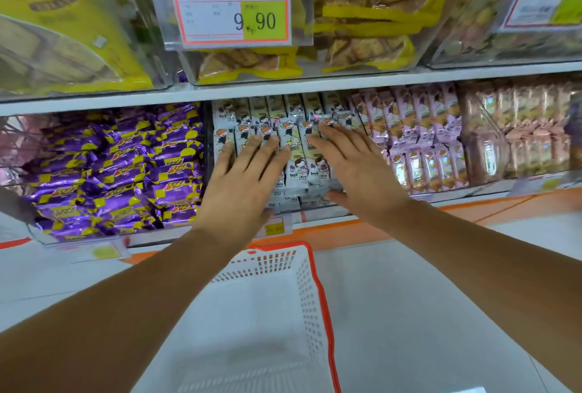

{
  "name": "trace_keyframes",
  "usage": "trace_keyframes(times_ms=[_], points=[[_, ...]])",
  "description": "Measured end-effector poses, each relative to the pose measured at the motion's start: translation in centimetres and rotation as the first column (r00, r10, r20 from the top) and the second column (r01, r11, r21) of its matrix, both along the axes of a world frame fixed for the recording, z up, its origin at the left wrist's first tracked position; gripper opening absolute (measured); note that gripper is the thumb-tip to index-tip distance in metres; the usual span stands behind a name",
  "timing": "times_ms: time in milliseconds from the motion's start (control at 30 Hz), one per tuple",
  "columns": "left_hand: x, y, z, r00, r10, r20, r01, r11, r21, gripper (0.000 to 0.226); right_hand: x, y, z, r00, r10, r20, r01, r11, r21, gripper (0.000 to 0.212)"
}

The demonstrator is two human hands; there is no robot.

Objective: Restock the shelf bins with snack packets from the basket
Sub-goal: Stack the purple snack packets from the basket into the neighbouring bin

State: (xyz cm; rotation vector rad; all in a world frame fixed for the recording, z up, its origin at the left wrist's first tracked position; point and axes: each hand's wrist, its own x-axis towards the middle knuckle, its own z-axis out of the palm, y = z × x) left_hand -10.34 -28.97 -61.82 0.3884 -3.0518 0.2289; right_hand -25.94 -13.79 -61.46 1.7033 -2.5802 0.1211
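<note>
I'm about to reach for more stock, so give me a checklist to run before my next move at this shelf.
1. Left hand free: ok, lies flat on the white cartoon packets.
2. Right hand free: ok, flat on the same packets.
3. Front row tidy: cannot tell, the hands cover it.
4. Basket has stock: not ok, the visible part looks empty.
5. Purple packets separate from the white ones: ok.
</note>
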Motion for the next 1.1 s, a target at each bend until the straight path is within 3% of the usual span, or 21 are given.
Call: trace_keyframes(times_ms=[133, 333, 467, 700, 933, 1100], points=[[-0.6, 0.5, 0.1, 0.999, 0.04, -0.028, -0.04, 0.999, -0.007, 0.096, 0.3, 0.0, -0.1, 1.0, -0.005, -0.012, 0.005, 0.999, -0.041, 0.094], [-1.2, 1.4, 0.8, 1.0, 0.017, -0.012, -0.015, 0.99, 0.137, 0.083, 0.1, 1.4, 1.1, 0.997, -0.021, 0.076, 0.025, 0.998, -0.049, 0.1], [-1.5, 1.7, 1.5, 1.0, 0.022, -0.005, -0.021, 0.984, 0.179, 0.081, 0.1, 1.8, 1.6, 0.975, -0.056, 0.214, 0.063, 0.998, -0.023, 0.083], [-2.8, 2.9, 1.8, 0.999, 0.037, -0.03, -0.029, 0.971, 0.236, 0.061, -0.2, 0.9, 2.2, 0.981, -0.059, 0.184, 0.071, 0.996, -0.057, 0.073], [-3.2, 3.7, 1.7, 0.997, 0.058, -0.058, -0.043, 0.972, 0.233, 0.054, -1.9, 2.2, 2.0, 0.977, 0.045, 0.211, -0.029, 0.997, -0.078, 0.091], [-4.2, 5.4, 2.2, 0.989, 0.145, -0.043, -0.13, 0.961, 0.245, 0.059, -3.4, 2.6, 2.0, 0.948, 0.117, 0.297, -0.114, 0.993, -0.029, 0.08]])
